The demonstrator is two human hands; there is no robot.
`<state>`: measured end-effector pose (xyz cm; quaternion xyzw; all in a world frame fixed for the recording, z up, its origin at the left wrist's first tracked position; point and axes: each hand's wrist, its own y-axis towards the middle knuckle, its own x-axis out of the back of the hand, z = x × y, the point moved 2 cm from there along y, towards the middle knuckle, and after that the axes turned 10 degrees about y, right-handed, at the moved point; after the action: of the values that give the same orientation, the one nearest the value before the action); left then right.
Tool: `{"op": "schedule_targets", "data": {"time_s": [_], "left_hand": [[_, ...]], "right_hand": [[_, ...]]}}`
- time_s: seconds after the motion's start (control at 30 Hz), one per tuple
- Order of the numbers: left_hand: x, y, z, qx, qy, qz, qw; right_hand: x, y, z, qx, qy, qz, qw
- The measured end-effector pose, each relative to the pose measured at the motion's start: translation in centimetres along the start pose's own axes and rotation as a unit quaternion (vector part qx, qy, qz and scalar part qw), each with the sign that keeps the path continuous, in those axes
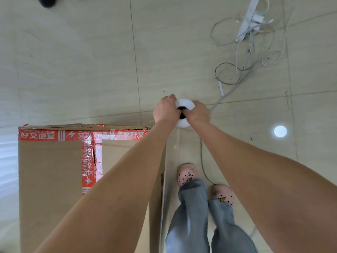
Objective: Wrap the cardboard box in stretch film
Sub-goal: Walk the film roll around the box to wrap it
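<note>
Gripping the roll of stretch film [184, 103] from both sides, the left hand [166, 111] and the right hand [197, 113] are meeting just above the middle of the view. The fingers of each are curling round the white roll, and the thumbs are reaching toward its dark core. The roll is showing end-on, hanging over the tiled floor [91, 70], just past the far right corner of the cardboard box [51, 170].

The box is sitting at 8 o'clock, its top crossed by red printed tape [87, 161]. A clear sheet of film [171, 152] is running from the roll toward 6 o'clock, lying close along the right side of the box; whether it is touching the cardboard all the way is hard to tell.

At 5 o'clock the person is standing in pink clogs [187, 173] and grey trousers [191, 216], just right of the box. Loose grey cables [242, 66] are lying tangled at 1 o'clock, well apart from the box. A round spot of light [280, 131] is shining on the floor at 3 o'clock, and a dark shoe [46, 1] is showing at 11 o'clock.
</note>
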<state>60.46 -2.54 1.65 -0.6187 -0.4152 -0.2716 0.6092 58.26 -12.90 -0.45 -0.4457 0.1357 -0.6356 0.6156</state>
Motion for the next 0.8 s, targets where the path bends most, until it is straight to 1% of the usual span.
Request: {"op": "schedule_targets", "data": {"time_s": [0.1, 0.2, 0.3, 0.37, 0.47, 0.63, 0.7, 0.73, 0.8], "left_hand": [[0.4, 0.9, 0.2, -0.022, 0.005, 0.02, 1.0], [1.1, 1.7, 0.8, -0.013, 0.001, 0.035, 0.999], [1.7, 2.2, 1.1, -0.011, 0.006, 0.028, 1.0], [2.2, 2.3, 1.4, -0.009, 0.004, 0.012, 1.0], [3.0, 2.7, 2.2, 0.013, -0.019, -0.015, 1.0], [3.5, 3.7, 4.3, 0.062, -0.03, -0.013, 0.998], [3.6, 3.9, 5.0, 0.072, -0.031, -0.013, 0.997], [3.7, 4.0, 5.2, 0.075, -0.031, -0.012, 0.997], [3.8, 4.1, 5.0, 0.084, -0.029, -0.005, 0.996]], "right_hand": [[-0.3, 0.4, 1.4, 0.023, -0.011, -0.008, 1.0], [-0.5, 0.7, 2.9, 0.065, -0.083, -0.022, 0.994], [-0.6, 0.9, 4.2, 0.089, -0.116, -0.019, 0.989], [-0.7, 1.1, 5.1, 0.119, -0.124, -0.012, 0.985], [-1.1, 1.5, 6.6, 0.166, -0.143, 0.002, 0.976], [-3.5, 2.6, 7.4, 0.182, -0.136, 0.019, 0.974], [-4.1, 3.0, 7.5, 0.161, -0.133, 0.024, 0.978], [-4.2, 3.4, 7.5, 0.124, -0.115, 0.028, 0.985], [-4.1, 4.0, 7.0, -0.001, -0.047, 0.054, 0.997]]}}
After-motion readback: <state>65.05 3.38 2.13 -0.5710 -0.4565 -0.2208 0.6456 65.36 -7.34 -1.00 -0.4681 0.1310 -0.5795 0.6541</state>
